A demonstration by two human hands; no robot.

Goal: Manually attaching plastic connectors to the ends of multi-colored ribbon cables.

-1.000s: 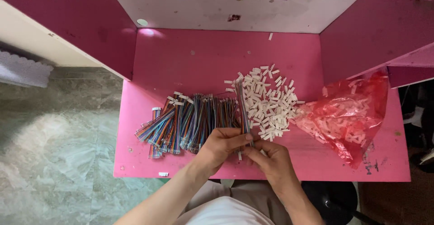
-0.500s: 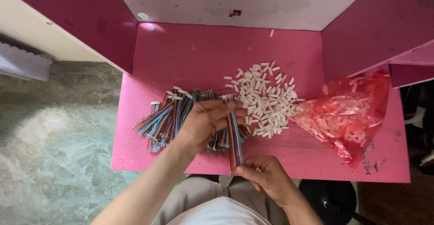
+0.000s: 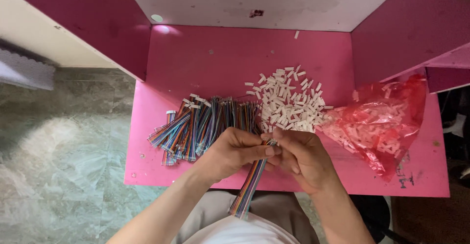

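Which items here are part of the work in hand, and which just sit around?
In hand: left hand and right hand hold a multicoloured ribbon cable; cable pile; white connector heap.
Lying about: red plastic bag; pink table.

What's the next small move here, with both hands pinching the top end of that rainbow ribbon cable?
Probably reach the right hand to the pile of white connectors for one piece. Both hands meet at the metal-tipped end of the ribbon cable, the left hand gripping it, and I cannot see a connector at that end. The pile lies just beyond the fingers.
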